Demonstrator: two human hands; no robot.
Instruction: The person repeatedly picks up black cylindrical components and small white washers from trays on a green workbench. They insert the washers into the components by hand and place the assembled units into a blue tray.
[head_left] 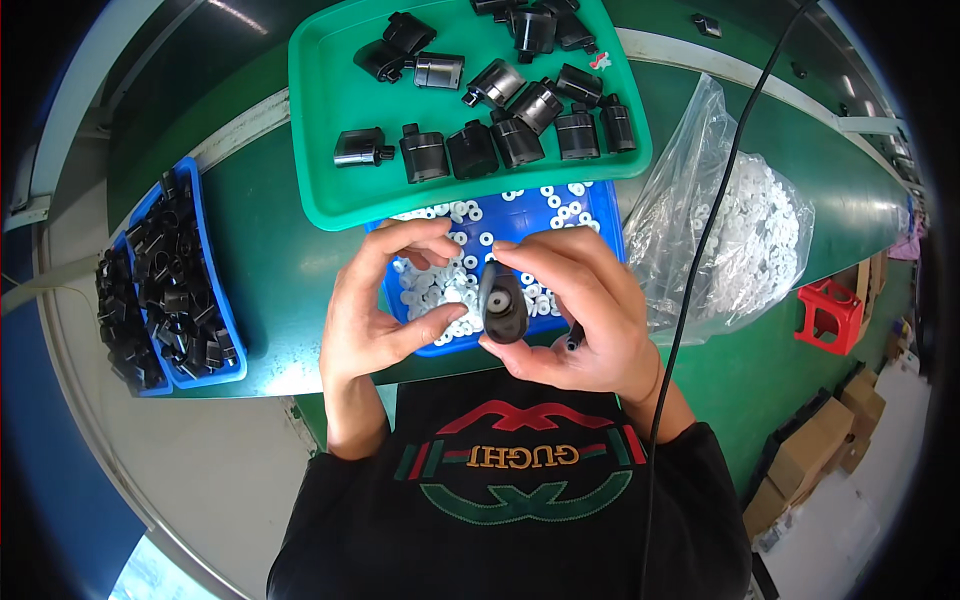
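Note:
My right hand (pixel 590 310) grips a black hollow plastic part (pixel 508 318) between thumb and fingers, its opening facing up. Down inside the opening lies a white ring washer (pixel 499 300). Close by on its left, my left hand (pixel 375 305) is open, thumb and fingers curved apart with nothing seen between them. Beneath both hands stands a blue tray (pixel 612 225) holding many loose white washers (pixel 425 287). A small dark tip (pixel 574 337) shows by my right palm; what it belongs to is hidden.
Beyond the blue tray is a green tray (pixel 318 190) with several black parts (pixel 470 150). Blue bins (pixel 225 300) of black pieces stand at the left. A clear bag (pixel 750 230) of washers lies right. A black cable (pixel 700 240) hangs across the right side. A red stool (pixel 830 315) stands farther right.

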